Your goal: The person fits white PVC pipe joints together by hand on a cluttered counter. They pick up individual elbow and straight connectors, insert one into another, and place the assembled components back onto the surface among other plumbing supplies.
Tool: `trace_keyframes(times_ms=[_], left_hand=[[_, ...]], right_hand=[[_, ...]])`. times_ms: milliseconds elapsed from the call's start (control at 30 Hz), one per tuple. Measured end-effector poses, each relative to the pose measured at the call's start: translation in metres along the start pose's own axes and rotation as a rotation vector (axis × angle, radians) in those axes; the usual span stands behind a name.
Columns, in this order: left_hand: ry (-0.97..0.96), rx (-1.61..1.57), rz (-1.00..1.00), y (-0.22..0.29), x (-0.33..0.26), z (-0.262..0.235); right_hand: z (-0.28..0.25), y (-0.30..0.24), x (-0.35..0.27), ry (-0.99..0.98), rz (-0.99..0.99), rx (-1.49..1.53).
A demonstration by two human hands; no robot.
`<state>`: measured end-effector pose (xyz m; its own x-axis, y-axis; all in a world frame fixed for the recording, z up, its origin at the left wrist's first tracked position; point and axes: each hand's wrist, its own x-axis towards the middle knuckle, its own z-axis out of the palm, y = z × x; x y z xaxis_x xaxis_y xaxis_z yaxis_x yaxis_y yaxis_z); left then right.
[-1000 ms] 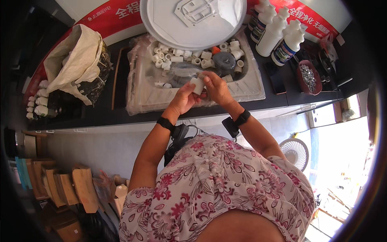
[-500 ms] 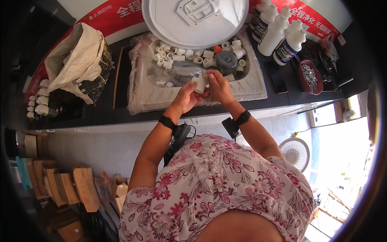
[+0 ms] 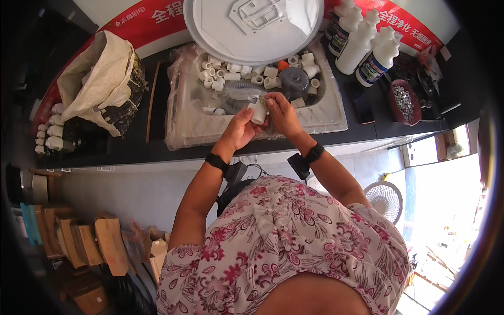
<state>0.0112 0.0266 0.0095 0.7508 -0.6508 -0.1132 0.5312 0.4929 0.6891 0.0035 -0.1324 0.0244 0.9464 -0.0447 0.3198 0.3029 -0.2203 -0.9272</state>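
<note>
My left hand [image 3: 240,127] and my right hand [image 3: 282,114] meet over a plastic-wrapped sink basin [image 3: 331,113], both gripping one small white pipe fitting [image 3: 258,113]. The right fingertips pinch its top end, the left fingers cup its side. Just beyond the hands lie several more white pipe fittings [image 3: 231,71] in the basin, together with a dark round drain part [image 3: 294,80] and a clear plastic bag [image 3: 239,93]. Both wrists carry black bands.
A large white round disc [image 3: 257,26] hangs over the basin's far side. White bottles [image 3: 362,44] and a dark bowl of small metal parts [image 3: 403,102] stand right. A cloth sack [image 3: 102,79] and more fittings [image 3: 47,134] sit left. Cardboard boxes [image 3: 84,241] and a fan [image 3: 386,199] lie below.
Both hands have shifted slightly away from my body with the fitting, and the right fingers have moved onto its top end.
</note>
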Motion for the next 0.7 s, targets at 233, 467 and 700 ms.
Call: trace_keyframes(times_ms=[233,467,700], left_hand=[[-0.002,-0.128,-0.007,0.003,0.003,0.001],[-0.019,-0.047,0.023,-0.003,0.002,-0.008],[0.106,-0.183,0.062,0.001,-0.003,0.012]], right_hand=[[0.000,-0.012,-0.007,-0.024,-0.464,-0.239],[0.003,-0.012,-0.002,0.128,-0.017,-0.026],[0.000,-0.015,-0.010,-0.082,-0.372,-0.179]])
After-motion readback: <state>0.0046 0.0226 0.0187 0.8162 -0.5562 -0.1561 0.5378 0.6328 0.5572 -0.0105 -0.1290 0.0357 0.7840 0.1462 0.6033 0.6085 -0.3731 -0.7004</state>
